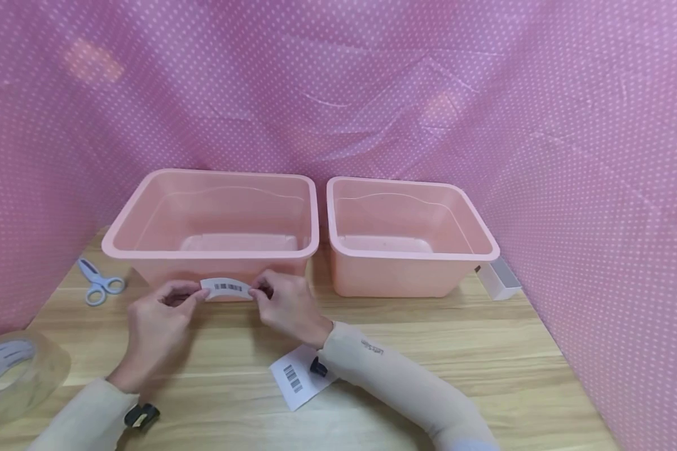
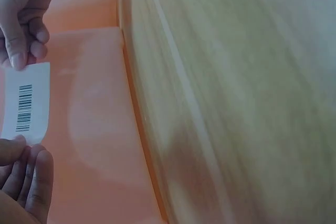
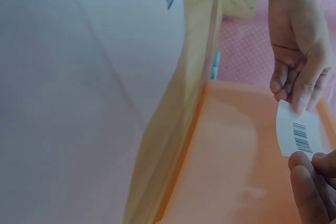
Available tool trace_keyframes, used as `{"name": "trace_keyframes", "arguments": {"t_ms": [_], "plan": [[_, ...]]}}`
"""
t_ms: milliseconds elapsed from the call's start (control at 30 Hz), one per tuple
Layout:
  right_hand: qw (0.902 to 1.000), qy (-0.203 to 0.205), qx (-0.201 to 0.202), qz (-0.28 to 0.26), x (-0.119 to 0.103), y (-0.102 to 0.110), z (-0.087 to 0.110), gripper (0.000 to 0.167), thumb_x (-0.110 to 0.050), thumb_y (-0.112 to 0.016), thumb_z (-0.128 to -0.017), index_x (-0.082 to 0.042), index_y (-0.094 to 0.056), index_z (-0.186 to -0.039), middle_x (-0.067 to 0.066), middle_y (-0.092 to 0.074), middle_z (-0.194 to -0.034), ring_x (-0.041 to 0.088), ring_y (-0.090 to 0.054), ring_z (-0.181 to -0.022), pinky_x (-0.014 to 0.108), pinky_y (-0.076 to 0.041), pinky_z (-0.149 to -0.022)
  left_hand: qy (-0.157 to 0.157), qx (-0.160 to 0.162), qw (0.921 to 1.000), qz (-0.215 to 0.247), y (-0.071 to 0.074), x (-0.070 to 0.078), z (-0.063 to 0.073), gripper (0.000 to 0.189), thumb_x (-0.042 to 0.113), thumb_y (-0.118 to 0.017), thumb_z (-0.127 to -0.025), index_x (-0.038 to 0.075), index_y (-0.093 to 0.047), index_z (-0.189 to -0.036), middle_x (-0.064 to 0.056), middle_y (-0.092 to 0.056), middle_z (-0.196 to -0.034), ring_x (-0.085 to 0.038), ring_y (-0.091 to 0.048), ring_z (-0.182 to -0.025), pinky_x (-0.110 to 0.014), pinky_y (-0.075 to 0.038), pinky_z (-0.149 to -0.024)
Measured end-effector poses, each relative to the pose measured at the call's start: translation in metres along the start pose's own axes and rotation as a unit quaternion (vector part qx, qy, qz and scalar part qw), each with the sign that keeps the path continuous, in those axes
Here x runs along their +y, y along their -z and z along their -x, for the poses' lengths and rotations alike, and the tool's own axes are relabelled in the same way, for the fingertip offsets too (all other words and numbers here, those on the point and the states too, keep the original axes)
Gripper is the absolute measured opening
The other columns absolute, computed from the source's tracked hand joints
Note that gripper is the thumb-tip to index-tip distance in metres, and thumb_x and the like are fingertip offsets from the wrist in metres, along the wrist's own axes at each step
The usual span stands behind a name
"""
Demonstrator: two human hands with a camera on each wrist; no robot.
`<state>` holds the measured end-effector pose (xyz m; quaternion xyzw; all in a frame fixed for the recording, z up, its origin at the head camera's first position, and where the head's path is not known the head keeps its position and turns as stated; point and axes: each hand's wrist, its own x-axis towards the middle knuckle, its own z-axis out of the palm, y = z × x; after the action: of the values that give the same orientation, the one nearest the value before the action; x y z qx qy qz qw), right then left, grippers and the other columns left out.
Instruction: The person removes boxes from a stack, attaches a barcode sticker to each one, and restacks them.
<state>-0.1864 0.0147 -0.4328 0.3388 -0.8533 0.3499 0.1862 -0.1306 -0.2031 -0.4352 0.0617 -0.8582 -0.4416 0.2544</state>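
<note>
A white barcode label [image 1: 225, 288] is stretched between both hands, slightly bowed, in front of the left pink plastic bin [image 1: 220, 255]. My left hand [image 1: 160, 316] pinches its left end between thumb and fingers. The opposite end is pinched by my right hand [image 1: 290, 307]. In the left wrist view the label [image 2: 26, 103] faces the camera, with the bin's wall [image 2: 100, 114] behind it. Whether it touches the wall, I cannot tell. A second barcode paper [image 1: 296, 379] lies on the table beneath the right wrist.
Beside the left bin stands another pink bin [image 1: 395, 275]. Blue-handled scissors [image 1: 98, 282] lie at the left, and a big roll of clear tape [image 1: 45, 376] is nearer the front. A small white box [image 1: 498, 280] sits behind the right bin's corner on the wooden table [image 1: 457, 351]. Pink dotted cloth [image 1: 344, 94] surrounds everything.
</note>
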Motion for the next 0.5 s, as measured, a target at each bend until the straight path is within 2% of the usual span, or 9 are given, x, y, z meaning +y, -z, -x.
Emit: {"name": "trace_keyframes", "arguments": {"t_ms": [67,167,300,500], "plan": [[0.9999,0.000,0.003,0.010,-0.0007,-0.0016,-0.0010,0.004,-0.018,-0.071,-0.093,-0.014,-0.071,-0.092,-0.009,-0.073,-0.081,-0.006,-0.058,-0.068,0.001,-0.044,-0.062,0.001,0.004,1.0000,-0.006,0.0003,-0.0019,-0.0017,0.009,0.012,-0.084,-0.083,0.008,-0.078,-0.088,-0.003,-0.077,-0.080,0.014,-0.059,-0.064,-0.005,-0.049,-0.059],[0.9997,-0.004,0.010,0.023,-0.0018,-0.0033,-0.0028,0.004,-0.018,-0.070,-0.093,-0.015,-0.072,-0.091,-0.009,-0.073,-0.079,-0.006,-0.058,-0.067,0.001,-0.044,-0.062,-0.002,0.001,0.9999,-0.014,0.0006,-0.0032,-0.0038,0.007,0.015,-0.084,-0.084,0.011,-0.078,-0.086,0.000,-0.077,-0.078,0.014,-0.059,-0.064,-0.005,-0.048,-0.059],[0.9992,-0.004,0.022,0.033,-0.0043,-0.0046,-0.0066,0.004,-0.018,-0.072,-0.092,-0.015,-0.072,-0.091,-0.009,-0.073,-0.079,-0.006,-0.059,-0.067,0.001,-0.044,-0.062,-0.007,-0.009,0.9998,-0.017,0.0003,-0.0047,-0.0065,0.009,0.018,-0.083,-0.085,0.010,-0.078,-0.087,-0.010,-0.078,-0.083,0.015,-0.059,-0.066,-0.005,-0.048,-0.059],[0.9986,0.002,0.036,0.038,-0.0039,-0.0071,-0.0100,0.003,-0.017,-0.073,-0.091,-0.015,-0.072,-0.089,-0.009,-0.074,-0.078,-0.005,-0.060,-0.066,0.001,-0.043,-0.061,-0.002,-0.023,0.9994,-0.025,-0.0006,-0.0055,-0.0099,0.013,0.024,-0.081,-0.088,0.011,-0.077,-0.088,-0.009,-0.079,-0.085,0.012,-0.061,-0.066,-0.006,-0.048,-0.058]]}}
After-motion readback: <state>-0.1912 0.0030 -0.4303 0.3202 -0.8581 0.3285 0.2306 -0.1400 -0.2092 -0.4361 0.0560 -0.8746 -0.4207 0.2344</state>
